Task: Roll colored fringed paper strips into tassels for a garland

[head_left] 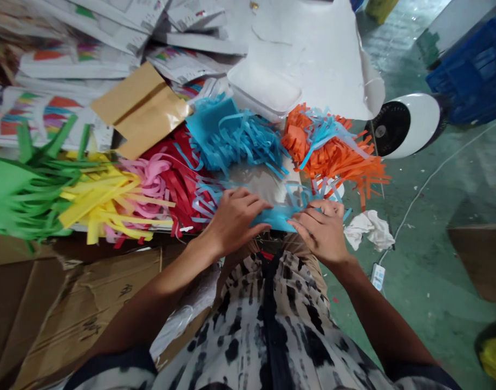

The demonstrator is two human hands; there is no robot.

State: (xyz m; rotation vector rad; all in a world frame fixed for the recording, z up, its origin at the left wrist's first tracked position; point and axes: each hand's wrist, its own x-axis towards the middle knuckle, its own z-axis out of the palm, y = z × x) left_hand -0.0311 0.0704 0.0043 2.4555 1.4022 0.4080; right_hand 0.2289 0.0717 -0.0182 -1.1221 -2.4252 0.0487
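Observation:
A light blue tissue paper fringe (281,218) lies across the near table edge, its middle bunched and its cut strips spreading to both sides. My left hand (240,218) grips its left part, fingers bent over the paper and thumb toward me. On the right part, my right hand (321,223) is closed with curled fingers, the thumb pointing inward. The palms hide some of the paper. Just beyond my hands is a heap of darker blue fringe (242,138). Orange fringe (333,146) with pale blue strips on top lies to the right.
Red (183,184), pink (150,176), yellow (105,195) and green fringes (40,184) line the table's left side. Behind them are a brown envelope (144,108), printed packets (81,62) and a clear plastic tray (264,89). A fan (410,124) and power strip (378,276) are at right.

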